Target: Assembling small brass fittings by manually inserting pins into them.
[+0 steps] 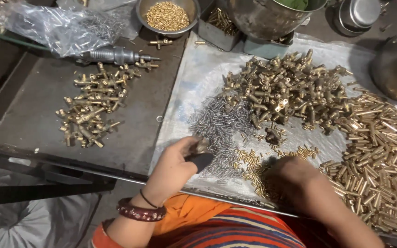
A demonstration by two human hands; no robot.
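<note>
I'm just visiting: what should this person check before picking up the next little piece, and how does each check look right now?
1. Left hand grips a small fitting: ok.
2. Right hand rests on the small brass pins: ok.
3. Springs lie close to the left hand: ok.
4. Brass tubes near the tray edge: cannot tell if any overhang.
5. Fitting already has its spring: cannot tell.

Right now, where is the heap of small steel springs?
In the head view, the springs lie mid-sheet, just beyond the left hand, left of the brass fittings.
</note>
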